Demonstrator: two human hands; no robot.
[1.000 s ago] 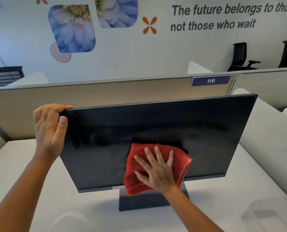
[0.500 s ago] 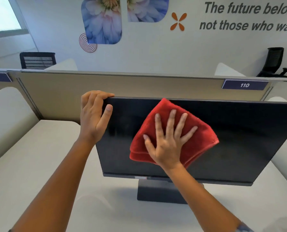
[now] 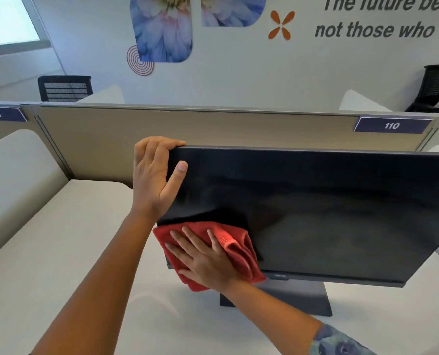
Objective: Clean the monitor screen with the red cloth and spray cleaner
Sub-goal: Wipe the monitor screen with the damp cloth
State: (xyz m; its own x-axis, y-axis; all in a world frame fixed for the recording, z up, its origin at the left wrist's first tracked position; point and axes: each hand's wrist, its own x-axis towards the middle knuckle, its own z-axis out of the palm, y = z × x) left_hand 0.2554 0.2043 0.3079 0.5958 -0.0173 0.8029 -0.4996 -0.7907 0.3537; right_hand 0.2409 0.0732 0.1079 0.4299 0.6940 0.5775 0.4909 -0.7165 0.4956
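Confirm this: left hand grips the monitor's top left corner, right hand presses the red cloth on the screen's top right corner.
Not quite. In the head view the right hand presses the red cloth on the monitor screen's bottom left corner. The left hand does grip the top left corner.

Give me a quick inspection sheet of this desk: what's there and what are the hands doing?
Surface: white desk, bare where visible.
Job's things: monitor, screen dark, upright on its stand; red cloth pressed on the screen's lower left corner; spray cleaner not in view.
Clutter: nothing seen.
Grips: left hand grips the monitor's top left corner; right hand flat on the cloth.
Cables: nothing seen.
Surroundings: beige partition with tags 109 and 110, office chairs, wall lettering.
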